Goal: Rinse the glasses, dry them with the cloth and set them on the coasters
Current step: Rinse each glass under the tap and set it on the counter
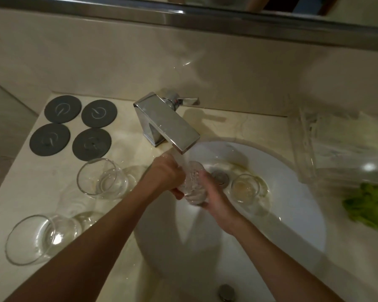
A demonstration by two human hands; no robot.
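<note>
A square chrome tap (168, 122) stands on the cream marble counter (15, 192), its flat spout reaching over the round white basin (292, 203) and its lever pointing right. Below the spout, a metal drain plug (220, 177) sits in the basin floor. Far right of the tap lies a crumpled clear plastic wrapper (327, 147) (its contents unclear). Above the tap runs a steel-edged mirror (183, 17).
</note>
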